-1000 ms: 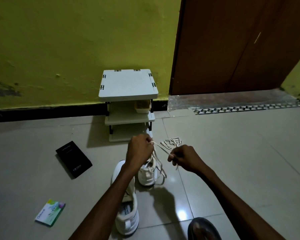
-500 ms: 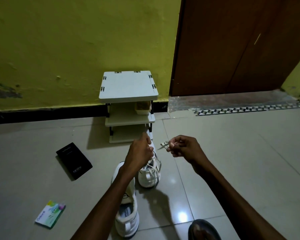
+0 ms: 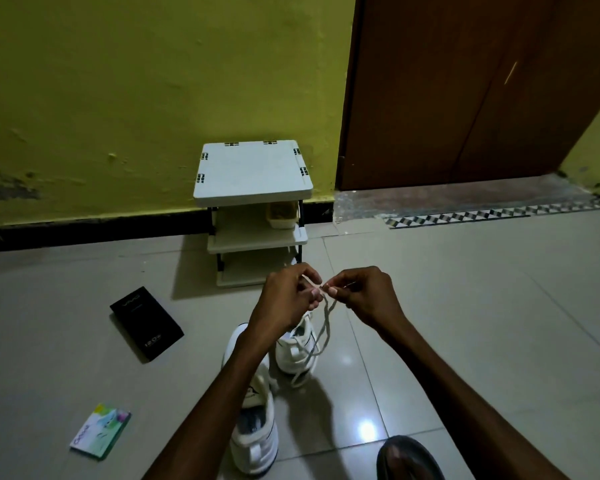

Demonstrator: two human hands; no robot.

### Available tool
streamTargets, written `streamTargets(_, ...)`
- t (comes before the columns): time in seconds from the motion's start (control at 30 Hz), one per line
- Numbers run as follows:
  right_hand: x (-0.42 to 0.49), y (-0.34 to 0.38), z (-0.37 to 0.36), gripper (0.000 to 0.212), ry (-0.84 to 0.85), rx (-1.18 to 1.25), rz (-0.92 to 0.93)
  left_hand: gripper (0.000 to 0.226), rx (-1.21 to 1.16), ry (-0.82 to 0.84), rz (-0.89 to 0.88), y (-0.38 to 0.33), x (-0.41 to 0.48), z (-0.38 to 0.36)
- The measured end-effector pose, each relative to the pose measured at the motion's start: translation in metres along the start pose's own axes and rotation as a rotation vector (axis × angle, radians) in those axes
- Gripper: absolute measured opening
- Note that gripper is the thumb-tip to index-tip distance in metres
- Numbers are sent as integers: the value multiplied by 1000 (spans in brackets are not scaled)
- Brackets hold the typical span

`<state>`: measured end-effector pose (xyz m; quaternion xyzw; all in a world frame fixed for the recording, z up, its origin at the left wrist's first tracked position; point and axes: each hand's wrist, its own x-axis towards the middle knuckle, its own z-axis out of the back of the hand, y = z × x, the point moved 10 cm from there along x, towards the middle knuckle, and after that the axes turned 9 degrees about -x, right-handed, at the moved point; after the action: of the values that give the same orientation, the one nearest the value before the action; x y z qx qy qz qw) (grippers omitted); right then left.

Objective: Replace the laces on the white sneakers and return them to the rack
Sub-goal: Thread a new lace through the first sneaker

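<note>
Two white sneakers stand on the tiled floor. The nearer sneaker (image 3: 255, 434) lies partly under my left forearm. The farther sneaker (image 3: 297, 351) sits just below my hands. A white lace (image 3: 324, 327) rises from the farther sneaker and hangs in loose strands. My left hand (image 3: 284, 299) and my right hand (image 3: 364, 294) meet above that shoe, each pinching the lace between fingertips. The white three-shelf rack (image 3: 253, 171) stands against the yellow wall behind them.
A small beige box (image 3: 282, 214) sits on the rack's middle shelf. A black phone box (image 3: 146, 323) and a colourful card box (image 3: 100, 431) lie on the floor at left. A brown door (image 3: 465, 88) is at right. My knee (image 3: 409, 459) shows at bottom.
My right hand moved left and up to meet my left hand, drawing the lace up. The loose lace bundle on the floor behind my hands is no longer visible.
</note>
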<state>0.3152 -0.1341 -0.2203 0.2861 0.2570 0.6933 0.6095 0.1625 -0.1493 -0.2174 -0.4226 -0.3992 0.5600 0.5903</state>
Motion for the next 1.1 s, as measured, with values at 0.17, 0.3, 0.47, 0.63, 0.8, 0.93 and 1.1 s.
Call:
streamTargets(0.17,0,20,1,14,-20,-212,116,13,98,23,-82,-12,-5,-5)
streamTargets(0.3,-1,18,8,28,-36,-165,29,10,131,54,-141,-18,-6,-4)
streamTargets(0.47,-1,17,10,31,-14,-115,-10,11,136,80,-165,-23,-9,-9)
streamTargets(0.63,0,21,10,22,-21,-225,49,11,82,32,-166,-23,-9,-7)
streamTargets(0.8,1,26,-3,20,31,-272,211,14,-79,-81,-168,-26,-9,6)
streamTargets(0.93,1,26,-8,30,18,-264,211,10,-111,-110,-141,-26,-11,9)
streamTargets(1.1,-8,40,-10,27,46,-277,235,10,8,-176,-143,-23,-11,17)
